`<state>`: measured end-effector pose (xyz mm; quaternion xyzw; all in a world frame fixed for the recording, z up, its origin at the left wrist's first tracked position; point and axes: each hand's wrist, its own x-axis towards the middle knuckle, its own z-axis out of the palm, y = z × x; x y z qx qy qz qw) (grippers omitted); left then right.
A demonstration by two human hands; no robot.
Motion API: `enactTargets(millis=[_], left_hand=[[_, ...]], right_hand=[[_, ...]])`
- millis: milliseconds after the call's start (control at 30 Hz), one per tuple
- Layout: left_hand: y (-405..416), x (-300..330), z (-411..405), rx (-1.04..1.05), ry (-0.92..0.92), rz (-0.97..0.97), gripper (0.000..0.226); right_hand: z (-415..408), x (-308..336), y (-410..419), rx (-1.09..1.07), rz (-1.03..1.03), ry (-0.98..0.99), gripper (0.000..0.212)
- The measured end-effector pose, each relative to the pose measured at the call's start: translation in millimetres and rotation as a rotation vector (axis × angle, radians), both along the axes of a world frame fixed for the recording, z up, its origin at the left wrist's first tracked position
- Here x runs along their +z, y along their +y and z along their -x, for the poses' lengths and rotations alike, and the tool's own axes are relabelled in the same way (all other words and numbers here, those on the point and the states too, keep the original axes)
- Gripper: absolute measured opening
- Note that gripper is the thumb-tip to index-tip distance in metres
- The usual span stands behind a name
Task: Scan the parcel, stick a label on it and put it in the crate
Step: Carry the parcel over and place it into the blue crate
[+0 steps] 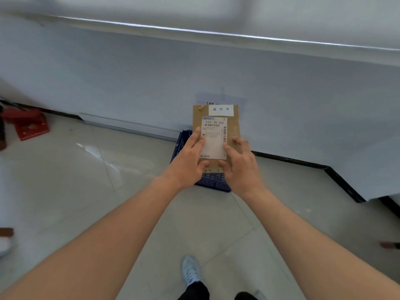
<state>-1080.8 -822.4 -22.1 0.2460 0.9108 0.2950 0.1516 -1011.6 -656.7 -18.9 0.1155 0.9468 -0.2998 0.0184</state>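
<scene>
A flat brown cardboard parcel [233, 126] is held out in front of me, directly above a dark blue plastic crate [214, 182] on the floor. The parcel carries a white shipping label [214, 146] with barcodes and a small white sticker [220, 110] with three printed characters near its top edge. My left hand [188, 161] grips the parcel's lower left side, fingers lying over the shipping label. My right hand [240, 167] grips the lower right side. The parcel and my hands hide most of the crate.
The crate stands against a white wall with a black skirting [303, 163]. A sheet of paper [201, 98] is on the wall behind the parcel. A red object [30, 124] sits on the floor at left. My shoe [191, 271] is on the grey tiles below.
</scene>
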Motion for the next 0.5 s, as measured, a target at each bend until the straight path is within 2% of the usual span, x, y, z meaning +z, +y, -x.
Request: enactTargets(millis=[167, 400, 500], left_hand=[[-28.3, -15.6, 55.6, -0.01, -0.048, 0.008, 0.078], [-37.6, -48.6, 128.0, 0.086, -0.183, 0.02, 0.079], [-39.5, -73.9, 159.5, 0.058, -0.149, 0.026, 0.079]], right_hand=[[44.8, -17.4, -25.5, -0.01, 0.025, -0.044, 0.052], [115.0, -57.2, -29.7, -0.005, 0.041, -0.08, 0.051], [148.8, -82.9, -30.7, 0.012, 0.058, -0.094, 0.051]])
